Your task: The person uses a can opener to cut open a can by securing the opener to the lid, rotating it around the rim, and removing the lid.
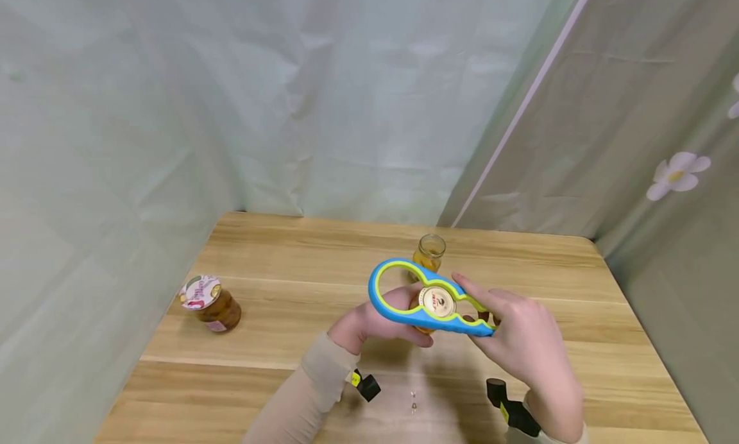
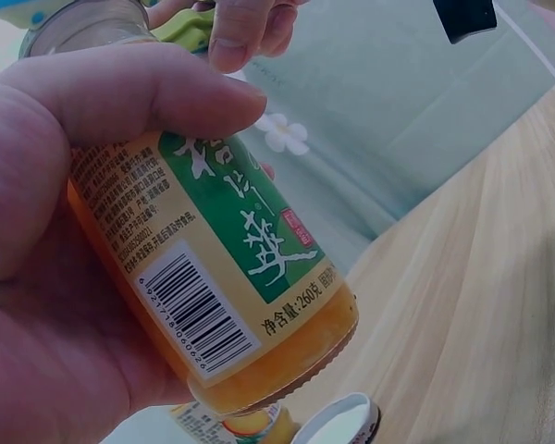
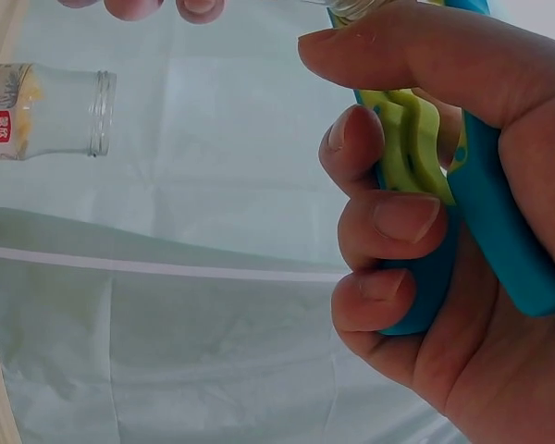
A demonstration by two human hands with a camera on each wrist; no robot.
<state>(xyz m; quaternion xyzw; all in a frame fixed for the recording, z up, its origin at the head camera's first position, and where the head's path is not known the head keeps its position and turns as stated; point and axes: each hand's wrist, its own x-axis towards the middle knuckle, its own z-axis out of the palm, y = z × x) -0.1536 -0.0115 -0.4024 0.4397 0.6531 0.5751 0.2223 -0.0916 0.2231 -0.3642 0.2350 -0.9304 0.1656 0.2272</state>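
My left hand grips a glass bottle of orange contents with a green and tan label. In the head view the bottle is mostly hidden beneath a blue and lime-green multi-size jar opener. One of the opener's scalloped gaps sits around the bottle's pale round lid. On the right, my right hand holds the opener's two handles, its fingers curled around them in the right wrist view. Both hands are raised over the wooden table.
Behind the hands stands an uncapped glass jar with yellow contents. A loose lid lies next to it in the left wrist view. At the table's left is a fruit cup with a printed top. Curtains hang behind the table.
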